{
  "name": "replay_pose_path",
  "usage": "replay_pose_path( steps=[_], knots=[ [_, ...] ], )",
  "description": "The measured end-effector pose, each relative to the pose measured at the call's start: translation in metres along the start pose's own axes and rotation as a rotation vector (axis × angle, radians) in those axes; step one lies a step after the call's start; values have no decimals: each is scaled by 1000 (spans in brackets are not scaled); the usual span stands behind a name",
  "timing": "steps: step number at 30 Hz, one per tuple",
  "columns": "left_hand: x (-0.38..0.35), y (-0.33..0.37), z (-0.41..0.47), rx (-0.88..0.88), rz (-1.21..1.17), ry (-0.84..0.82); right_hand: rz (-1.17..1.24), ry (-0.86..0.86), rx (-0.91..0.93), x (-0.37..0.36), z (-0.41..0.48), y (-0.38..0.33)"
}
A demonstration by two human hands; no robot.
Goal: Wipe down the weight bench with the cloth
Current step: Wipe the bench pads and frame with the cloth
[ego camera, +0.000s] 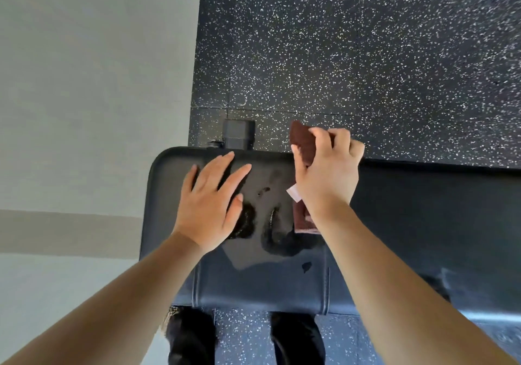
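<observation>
The black padded weight bench [408,212] runs across the lower half of the view, its rounded end at the left. Wet streaks [270,223] darken the pad between my hands. My left hand [210,204] lies flat on the pad near the left end, fingers spread, holding nothing. My right hand [327,175] presses a folded dark brown cloth [303,139] against the pad's far edge. The cloth sticks out beyond my fingers and below my wrist, with a white tag showing.
Black rubber flooring with white speckles [366,54] lies beyond the bench. A pale wall [84,82] fills the left side. A black bench foot [239,133] juts out past the far edge. My dark shoes [191,336] stand below the bench's near edge.
</observation>
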State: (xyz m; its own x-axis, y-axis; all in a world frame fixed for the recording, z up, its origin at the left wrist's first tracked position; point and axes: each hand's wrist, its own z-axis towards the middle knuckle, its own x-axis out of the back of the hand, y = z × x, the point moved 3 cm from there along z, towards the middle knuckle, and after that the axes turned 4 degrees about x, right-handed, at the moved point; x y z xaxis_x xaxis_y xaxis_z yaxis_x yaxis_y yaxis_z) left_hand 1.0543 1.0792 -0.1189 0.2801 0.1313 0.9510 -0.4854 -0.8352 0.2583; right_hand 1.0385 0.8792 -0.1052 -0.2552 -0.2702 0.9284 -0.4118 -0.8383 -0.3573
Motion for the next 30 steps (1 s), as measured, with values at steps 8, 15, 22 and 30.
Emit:
replay_pose_path(
  steps=[8, 15, 22, 30],
  knots=[
    [-3, -22, -13, 85, -37, 31, 49, 21, 174, -3, -61, -14],
    [-3, -25, -12, 74, -42, 14, 21, -9, 107, -20, -2, -34],
    [-2, -25, -12, 70, -47, 34, 46, -25, 186, -12, -32, -28],
    [-5, -28, -23, 81, -62, 33, 43, 42, 161, -10, -79, -35]
  ],
)
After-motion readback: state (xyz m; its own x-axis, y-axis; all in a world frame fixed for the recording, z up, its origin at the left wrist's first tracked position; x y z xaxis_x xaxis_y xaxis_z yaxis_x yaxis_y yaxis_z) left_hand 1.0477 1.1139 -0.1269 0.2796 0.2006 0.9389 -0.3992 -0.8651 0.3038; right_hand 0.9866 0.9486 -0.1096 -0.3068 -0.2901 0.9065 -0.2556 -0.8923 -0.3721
